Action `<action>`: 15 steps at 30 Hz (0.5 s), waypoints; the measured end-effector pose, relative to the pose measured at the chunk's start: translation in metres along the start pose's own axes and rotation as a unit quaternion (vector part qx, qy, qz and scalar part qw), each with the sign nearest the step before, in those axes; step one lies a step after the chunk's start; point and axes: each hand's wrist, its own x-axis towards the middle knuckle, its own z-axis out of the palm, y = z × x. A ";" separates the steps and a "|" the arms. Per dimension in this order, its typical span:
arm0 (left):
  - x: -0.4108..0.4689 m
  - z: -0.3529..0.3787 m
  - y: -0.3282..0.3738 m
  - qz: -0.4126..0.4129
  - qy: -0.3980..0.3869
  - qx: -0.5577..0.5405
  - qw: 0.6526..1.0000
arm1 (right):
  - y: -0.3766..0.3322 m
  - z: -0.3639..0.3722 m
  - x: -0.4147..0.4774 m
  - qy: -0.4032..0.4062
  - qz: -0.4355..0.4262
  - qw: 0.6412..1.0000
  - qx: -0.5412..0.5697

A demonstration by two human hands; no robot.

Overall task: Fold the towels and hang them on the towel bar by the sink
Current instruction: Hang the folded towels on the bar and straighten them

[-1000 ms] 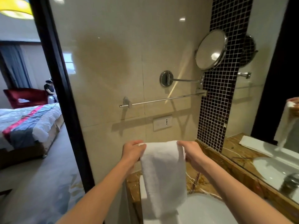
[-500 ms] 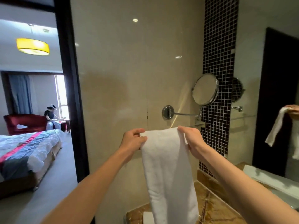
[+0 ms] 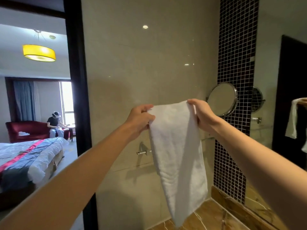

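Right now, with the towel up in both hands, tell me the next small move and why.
Probably reach forward and lower the towel so its top folds over the towel bar. The left hand and right hand pinch its top corners above the bar, and it hangs in front of the bar, not yet draped.

I count one towel [image 3: 176,146], two hands: left hand [image 3: 141,120], right hand [image 3: 201,113]. One bar [image 3: 142,153], one round mirror [image 3: 221,98], one lamp [image 3: 39,53], one bed [image 3: 29,155], one armchair [image 3: 25,130].
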 end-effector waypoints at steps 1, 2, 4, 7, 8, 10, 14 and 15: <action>0.007 0.002 0.005 0.012 -0.002 0.000 1.000 | -0.005 0.000 0.008 -0.005 -0.004 1.000 0.006; 0.013 0.004 0.011 0.023 -0.002 0.000 1.000 | -0.010 0.001 0.017 -0.011 -0.010 1.000 0.017; 0.026 0.009 0.020 0.042 -0.002 0.002 0.999 | -0.016 0.002 0.038 -0.021 -0.028 0.998 0.046; 0.047 0.015 0.027 0.058 0.003 0.011 0.998 | -0.022 0.005 0.068 -0.033 -0.045 0.996 0.073; 0.054 0.015 0.028 0.062 0.005 0.014 0.998 | -0.023 0.007 0.075 -0.037 -0.048 0.995 0.074; 0.068 0.016 0.028 0.073 0.008 0.014 0.997 | -0.024 0.008 0.091 -0.038 -0.053 0.995 0.076; 0.094 0.015 0.027 0.087 0.012 0.012 0.996 | -0.022 0.015 0.122 -0.026 -0.051 0.996 0.065; 0.099 0.014 0.025 0.089 0.013 0.015 0.996 | -0.020 0.016 0.129 -0.026 -0.051 0.996 0.063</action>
